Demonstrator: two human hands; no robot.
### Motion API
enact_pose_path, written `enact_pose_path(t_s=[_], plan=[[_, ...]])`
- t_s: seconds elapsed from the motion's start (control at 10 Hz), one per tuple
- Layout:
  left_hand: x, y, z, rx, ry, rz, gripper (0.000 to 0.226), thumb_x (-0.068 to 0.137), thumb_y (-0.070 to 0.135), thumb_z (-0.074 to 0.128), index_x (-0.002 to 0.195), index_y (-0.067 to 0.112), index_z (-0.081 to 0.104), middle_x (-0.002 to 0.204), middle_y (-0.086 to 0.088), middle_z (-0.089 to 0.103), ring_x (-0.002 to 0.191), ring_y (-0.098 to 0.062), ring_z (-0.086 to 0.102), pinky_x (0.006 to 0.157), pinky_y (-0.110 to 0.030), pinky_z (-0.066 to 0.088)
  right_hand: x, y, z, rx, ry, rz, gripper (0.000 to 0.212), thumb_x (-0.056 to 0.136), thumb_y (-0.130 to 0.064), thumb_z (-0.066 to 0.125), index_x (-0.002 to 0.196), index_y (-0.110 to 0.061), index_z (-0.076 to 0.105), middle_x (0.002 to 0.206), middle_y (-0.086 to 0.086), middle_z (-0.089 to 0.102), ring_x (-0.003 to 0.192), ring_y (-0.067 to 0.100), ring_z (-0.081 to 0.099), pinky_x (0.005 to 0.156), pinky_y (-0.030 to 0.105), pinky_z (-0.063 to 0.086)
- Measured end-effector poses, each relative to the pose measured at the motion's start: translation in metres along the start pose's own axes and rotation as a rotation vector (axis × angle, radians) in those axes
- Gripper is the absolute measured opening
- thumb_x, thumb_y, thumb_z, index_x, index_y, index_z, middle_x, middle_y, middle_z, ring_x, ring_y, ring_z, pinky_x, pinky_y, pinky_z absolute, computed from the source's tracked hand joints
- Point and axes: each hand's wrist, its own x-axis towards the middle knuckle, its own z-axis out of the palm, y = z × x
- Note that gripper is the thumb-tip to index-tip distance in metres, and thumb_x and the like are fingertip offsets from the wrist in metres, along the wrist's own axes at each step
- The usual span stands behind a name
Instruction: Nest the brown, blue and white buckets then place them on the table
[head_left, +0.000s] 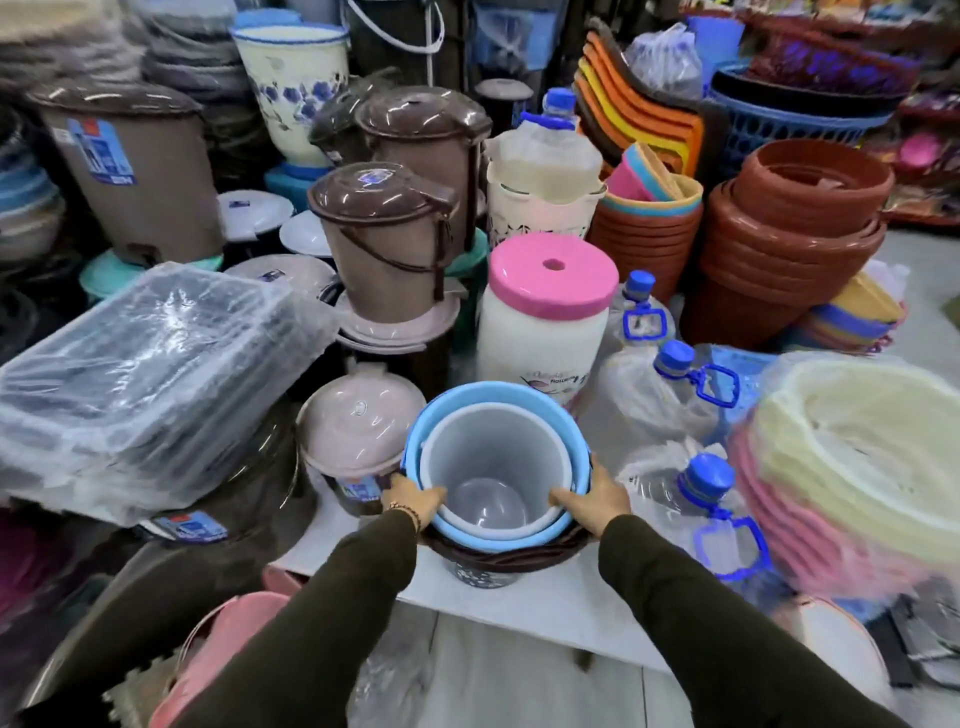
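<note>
Both sleeves reach forward, left hand (413, 500) and right hand (595, 496) each with its grip clamped on the rims of the nested stack: white bucket (496, 467) inside blue bucket (540, 535) inside brown bucket (485, 564), at the bench (545, 608) near edge. Crowding bottles (711, 519) and the lidded pink bucket (358, 441) could get knocked; set too near the edge, the stack may tip.

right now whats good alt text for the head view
Two hands, left hand and right hand, grip nested buckets on a white table: white bucket inside blue bucket inside brown bucket, amid stacked plasticware.
</note>
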Motion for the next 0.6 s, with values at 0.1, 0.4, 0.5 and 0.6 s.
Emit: enact_pose_path(t_s=[0.1, 0.4, 0.5, 0.6], plan=[[0.009, -0.002, 0.008, 0.048, 0.011, -0.045, 0.078, 0.079, 0.031, 0.071, 0.141, 0.002, 0.035, 0.145, -0.027, 0.034, 0.134, -0.041, 0.039, 0.113, -0.042, 0.036, 0.009, 0.007, 0.009, 0.002, 0.021, 0.019, 0.082, 0.07, -0.029, 0.079, 0.143, -0.02, 0.042, 0.124, 0.015, 0.064, 0.112, 0.029, 0.058, 0.098, 0.033, 0.047], [0.015, -0.009, -0.007, 0.268, -0.036, 0.08, 0.092, 0.072, 0.063, 0.067, 0.147, 0.022, 0.032, 0.15, -0.017, 0.036, 0.139, -0.038, 0.034, 0.115, -0.048, 0.031, 0.003, 0.012, 0.0, -0.185, -0.01, -0.069, 0.077, 0.077, -0.043, 0.073, 0.14, -0.018, 0.037, 0.129, 0.016, 0.059, 0.118, 0.034, 0.055, 0.102, 0.043, 0.045], [0.008, 0.002, -0.016, 0.295, 0.048, 0.152, 0.093, 0.072, 0.064, 0.067, 0.146, 0.018, 0.033, 0.145, -0.018, 0.037, 0.135, -0.039, 0.038, 0.112, -0.049, 0.035, -0.001, 0.005, -0.016, -0.241, 0.005, -0.116, 0.071, 0.081, -0.052, 0.066, 0.136, -0.016, 0.042, 0.13, 0.017, 0.058, 0.118, 0.034, 0.056, 0.101, 0.041, 0.046], [0.0, 0.034, -0.026, 0.369, 0.205, 0.384, 0.08, 0.075, 0.056, 0.067, 0.141, 0.017, 0.042, 0.141, -0.016, 0.04, 0.131, -0.037, 0.039, 0.109, -0.047, 0.039, -0.003, -0.011, -0.042, -0.246, 0.065, -0.184, 0.078, 0.087, -0.054, 0.058, 0.145, -0.009, 0.033, 0.145, 0.018, 0.049, 0.131, 0.034, 0.049, 0.108, 0.043, 0.041]])
